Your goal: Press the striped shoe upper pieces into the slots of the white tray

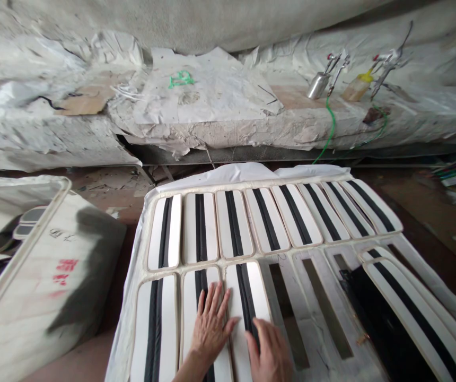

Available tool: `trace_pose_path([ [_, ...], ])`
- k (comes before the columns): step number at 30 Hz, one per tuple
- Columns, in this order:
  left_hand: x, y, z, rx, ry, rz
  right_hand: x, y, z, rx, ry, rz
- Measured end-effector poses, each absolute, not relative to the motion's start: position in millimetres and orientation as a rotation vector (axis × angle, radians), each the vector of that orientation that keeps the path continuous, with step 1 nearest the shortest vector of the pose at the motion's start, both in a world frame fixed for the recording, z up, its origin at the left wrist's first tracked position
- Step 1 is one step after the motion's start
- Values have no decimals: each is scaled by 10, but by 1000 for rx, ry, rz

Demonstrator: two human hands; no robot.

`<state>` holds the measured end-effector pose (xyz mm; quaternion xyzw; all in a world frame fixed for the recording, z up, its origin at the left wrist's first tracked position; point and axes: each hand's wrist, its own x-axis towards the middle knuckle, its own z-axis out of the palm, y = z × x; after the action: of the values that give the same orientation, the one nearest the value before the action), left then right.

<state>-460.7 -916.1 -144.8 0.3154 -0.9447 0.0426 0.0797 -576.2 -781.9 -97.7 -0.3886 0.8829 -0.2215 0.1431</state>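
My left hand [212,323] lies flat with its fingers spread across a white rounded panel [188,297] with a black padded stripe. Its thumb reaches over onto the neighbouring white panel [257,281]. Over that same neighbour, near its lower right part, rests my right hand [270,350]. The right hand's fingers are bent and slightly blurred, with the thumb apart from them, and nothing shows in its grasp. To the left is another striped panel [168,313]. A row of similar striped panels [234,228] lies behind, side by side on a white-covered table [148,212].
At the table's right, striped panels [405,297] overlap beside a glossy black sheet [387,313]. Dark strips [329,307] show on the table cover. A large white bin [85,254] stands left. Spray guns [319,85] with a green hose [331,127] sit on the back bench.
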Motion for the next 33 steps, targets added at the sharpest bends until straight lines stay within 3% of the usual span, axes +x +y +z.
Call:
trace_pose_path([
  [2,-4609,-9157,-1450,948,-2812,135,-6103,-7867,-974,-997,2610,-783],
  [8,-4603,-9154,-1525,922,-2842,114,-6639,-8114,-1080,-769,2216,-739],
  [15,-4557,-9145,-1613,922,-2907,-44,-6634,-8073,-1008,-789,2001,-830],
  [24,-4543,-9112,-1605,877,-2961,-190,-6793,-8145,-1396,-590,1997,-875],
  [33,-4546,-9137,-1592,762,-3020,-213,-6439,-7473,-1110,-372,1858,-761],
])
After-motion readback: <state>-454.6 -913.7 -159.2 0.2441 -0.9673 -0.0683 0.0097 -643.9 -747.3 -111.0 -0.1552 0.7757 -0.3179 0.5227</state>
